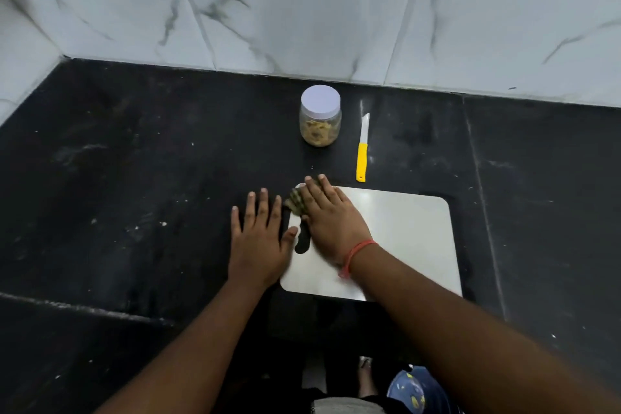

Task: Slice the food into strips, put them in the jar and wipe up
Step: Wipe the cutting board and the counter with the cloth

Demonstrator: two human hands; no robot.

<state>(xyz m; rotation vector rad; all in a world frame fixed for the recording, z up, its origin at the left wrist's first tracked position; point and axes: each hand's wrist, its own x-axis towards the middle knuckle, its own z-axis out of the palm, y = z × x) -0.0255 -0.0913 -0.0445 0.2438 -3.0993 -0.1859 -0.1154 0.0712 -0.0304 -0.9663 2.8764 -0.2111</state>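
Hands lie flat at the near-left corner of the pale cutting board (396, 239) on the black counter (134, 178). The right hand (331, 222) presses a greenish cloth (295, 203) onto the board's far-left corner, fingers straight and together; a red thread circles its wrist. The left hand (258, 242) rests palm-down on the counter just left of the board, fingers spread, thumb touching the board's edge, holding nothing. Behind the board stands the lidded jar (320, 120), holding yellowish strips, and just to its right lies a yellow-handled knife (362, 151), blade pointing towards the marble-tiled wall (302, 3)
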